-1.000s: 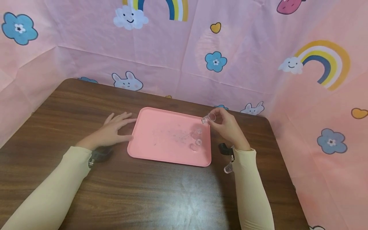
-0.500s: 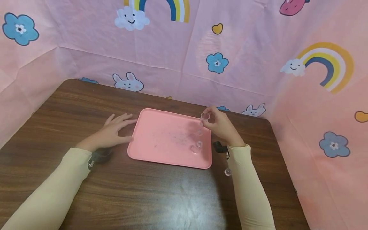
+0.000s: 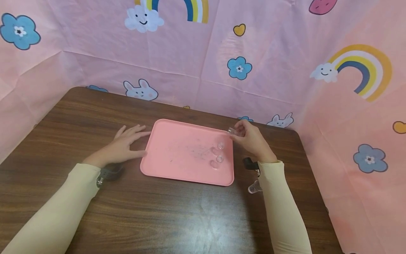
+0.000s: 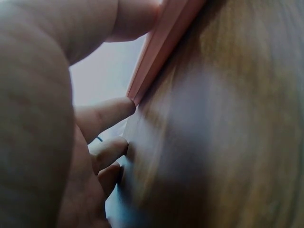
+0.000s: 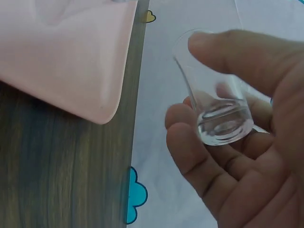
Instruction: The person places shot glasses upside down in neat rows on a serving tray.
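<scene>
At the right end of a pink tray (image 3: 187,151), my right hand (image 3: 253,143) holds a small clear shot glass (image 3: 233,131) close to the far right corner. The right wrist view shows this shot glass (image 5: 221,95) tilted, its thick base among the fingers and the thumb (image 5: 223,52) on its rim. Two more clear shot glasses (image 3: 220,158) (image 3: 221,145) sit on the tray's right side, one behind the other. My left hand (image 3: 125,143) has its fingers spread, thumb and fingertip touching the tray's left edge (image 4: 152,61).
Beside the right sleeve (image 3: 276,197), a clear glass-like thing (image 3: 254,187) shows on the dark wooden table (image 3: 152,218), partly covered by the forearm. Grey specks mark the middle of the tray. A pink patterned cloth (image 3: 177,63) hangs behind and beside the table.
The right hand moved left over the tray with the shot glass, then back right, turning the glass so its rim no longer faces up. The left hand has stayed at the tray's edge.
</scene>
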The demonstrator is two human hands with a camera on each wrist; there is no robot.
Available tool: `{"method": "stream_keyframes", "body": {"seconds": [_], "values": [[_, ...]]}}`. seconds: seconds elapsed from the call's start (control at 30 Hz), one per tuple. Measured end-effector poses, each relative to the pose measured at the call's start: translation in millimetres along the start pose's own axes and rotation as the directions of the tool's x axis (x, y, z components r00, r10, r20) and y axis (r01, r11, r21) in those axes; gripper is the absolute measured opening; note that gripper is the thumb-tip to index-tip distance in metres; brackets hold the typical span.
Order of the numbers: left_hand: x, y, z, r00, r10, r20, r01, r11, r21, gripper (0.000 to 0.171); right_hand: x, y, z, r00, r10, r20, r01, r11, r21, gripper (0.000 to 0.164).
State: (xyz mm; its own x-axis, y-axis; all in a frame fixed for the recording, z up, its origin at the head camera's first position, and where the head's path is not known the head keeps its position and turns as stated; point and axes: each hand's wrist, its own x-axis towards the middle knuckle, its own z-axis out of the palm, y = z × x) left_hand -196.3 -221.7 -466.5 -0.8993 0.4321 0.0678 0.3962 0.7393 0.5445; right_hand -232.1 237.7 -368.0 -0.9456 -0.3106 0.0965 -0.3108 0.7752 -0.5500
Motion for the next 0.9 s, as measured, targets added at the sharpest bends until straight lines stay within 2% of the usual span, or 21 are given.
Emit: {"method": "stream_keyframes", "body": {"seconds": [0.13,0.33,0.57,0.77,0.9], "values": [[-0.4,-0.6,0.4,1.000,-0.003,0.001,0.003,1.000,0.003,0.077,4.3,-4.5,2.0,0.999,-0.040,0.005,0.040,0.999,-0.006,0.030],[-0.5,0.3,-0.4,1.000,0.001,-0.006,-0.001,1.000,-0.001,0.076,12.1,-12.8,6.3,0.993,-0.108,0.053,0.110,0.993,-0.032,0.029],[-0.1,1.7,-0.8,1.000,0.004,-0.004,-0.004,1.000,-0.001,0.077,12.6,-12.3,5.3,0.996,-0.078,0.047,0.078,0.997,0.006,0.028],[-0.3,1.3,-0.6,1.000,0.003,-0.008,-0.003,1.000,-0.006,0.078,12.7,-8.8,6.7,0.994,-0.100,0.050,0.101,0.995,-0.020,0.029],[-0.8,0.7,-0.4,1.000,0.002,-0.006,-0.002,1.000,-0.006,0.078,15.7,-12.1,10.4,0.996,-0.072,0.057,0.073,0.997,-0.014,0.029]]}}
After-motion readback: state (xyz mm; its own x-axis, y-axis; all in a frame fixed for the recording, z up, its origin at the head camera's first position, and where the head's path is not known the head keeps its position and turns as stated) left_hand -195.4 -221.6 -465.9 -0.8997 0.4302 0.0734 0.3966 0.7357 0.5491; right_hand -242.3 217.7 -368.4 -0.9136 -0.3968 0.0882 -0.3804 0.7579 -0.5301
